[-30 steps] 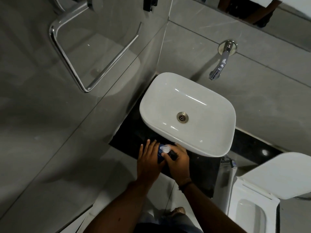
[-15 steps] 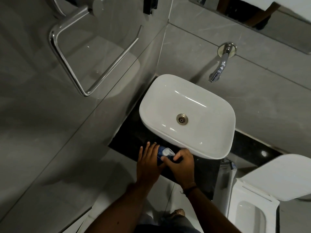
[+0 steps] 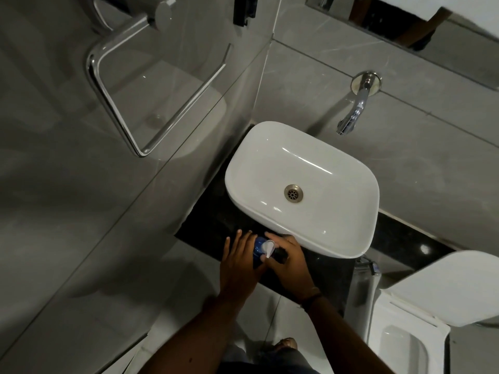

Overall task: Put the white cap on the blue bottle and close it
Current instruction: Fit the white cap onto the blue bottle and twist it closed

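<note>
A blue bottle [image 3: 258,245] stands on the black counter [image 3: 208,225] just in front of the sink. A white pump-style cap [image 3: 268,247] sits on its top. My left hand [image 3: 239,263] wraps the bottle's left side, fingers pointing up and away. My right hand [image 3: 290,261] is curled around the cap from the right, with its fingers over the cap's far side. Most of the bottle's body is hidden between the two hands.
A white basin [image 3: 302,184] sits right behind the hands, with a chrome tap [image 3: 353,109] on the wall above. A white toilet [image 3: 421,319] is at the lower right. A chrome towel ring [image 3: 118,98] hangs on the left wall.
The white cap's spout has turned slightly under my right hand, whose fingers have shifted around it. My left hand has stayed on the bottle. The camera view has drifted a little.
</note>
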